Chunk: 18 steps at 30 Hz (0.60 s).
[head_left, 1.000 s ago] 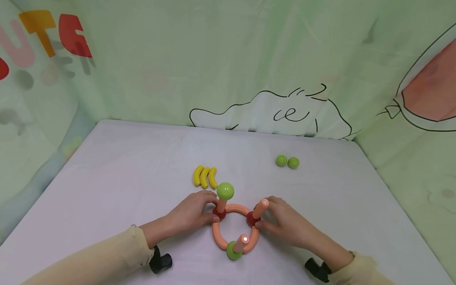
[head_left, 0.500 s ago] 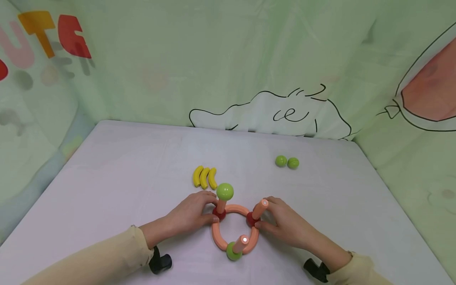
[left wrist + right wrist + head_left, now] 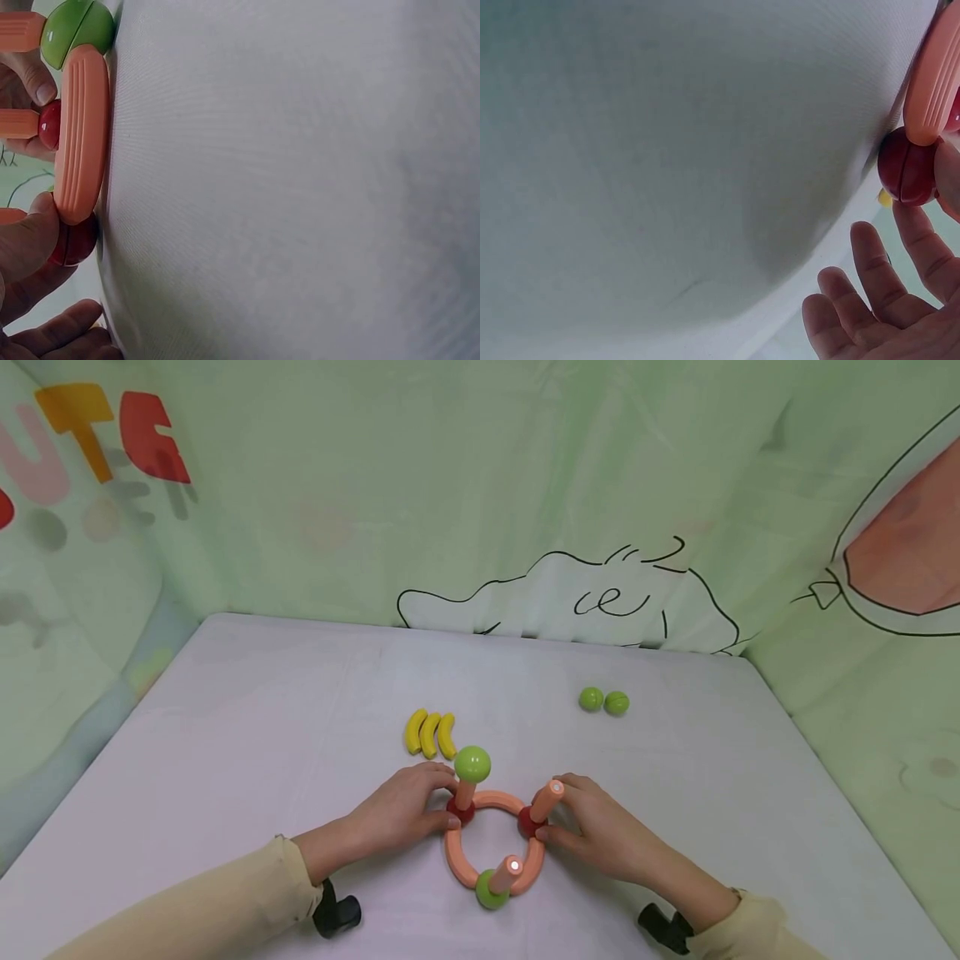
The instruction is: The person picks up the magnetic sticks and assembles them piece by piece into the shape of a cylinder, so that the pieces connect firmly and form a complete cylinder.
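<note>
Curved orange toy rods point(image 3: 459, 862) form a ring on the table, joined by two red balls and a green ball point(image 3: 491, 891) at the front. An orange stick rises from each joint; the left one carries a green ball point(image 3: 472, 764) on top. My left hand point(image 3: 397, 808) pinches the left red ball point(image 3: 461, 812) between thumb and fingers. At the ring's other side, my right hand point(image 3: 611, 835) pinches the right red ball point(image 3: 531, 822). In the right wrist view, thumb and index finger touch that red ball point(image 3: 904, 169), while the other fingers spread away from it.
Three small toy bananas point(image 3: 430, 734) lie just behind the ring. Farther back on the right sit two green balls point(image 3: 591, 698). A white cloth covers the table point(image 3: 247, 718), and printed green fabric point(image 3: 360, 477) hangs behind it and at both sides.
</note>
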Motion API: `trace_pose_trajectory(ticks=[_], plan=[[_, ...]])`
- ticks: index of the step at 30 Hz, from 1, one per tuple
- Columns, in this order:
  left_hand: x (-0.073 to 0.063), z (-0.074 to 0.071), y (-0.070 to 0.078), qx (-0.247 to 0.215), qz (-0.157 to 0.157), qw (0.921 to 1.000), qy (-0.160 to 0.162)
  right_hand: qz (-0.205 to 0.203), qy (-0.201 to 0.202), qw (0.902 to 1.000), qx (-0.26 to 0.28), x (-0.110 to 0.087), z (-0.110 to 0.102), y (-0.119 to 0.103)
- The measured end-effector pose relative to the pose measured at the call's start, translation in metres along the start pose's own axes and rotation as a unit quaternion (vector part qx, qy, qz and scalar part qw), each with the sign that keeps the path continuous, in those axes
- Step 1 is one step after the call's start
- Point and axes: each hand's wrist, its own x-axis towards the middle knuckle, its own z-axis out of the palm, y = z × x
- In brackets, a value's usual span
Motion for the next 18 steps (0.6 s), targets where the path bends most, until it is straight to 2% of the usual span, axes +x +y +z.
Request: trace_pose_trajectory(ticks=[11,18], plan=[[-0.0007,0.0002,0.0018,-0.004,-0.009,0.9999,0.003,-0.008,0.003,0.9999,0.005,-0.0003,0.0009,0.0013],[-0.0001,-0.0009,-0.0006,-0.007,0.005,1.0000,0.004,0.005,0.000,1.0000,-0.003,-0.0004,-0.0003,0.0001]])
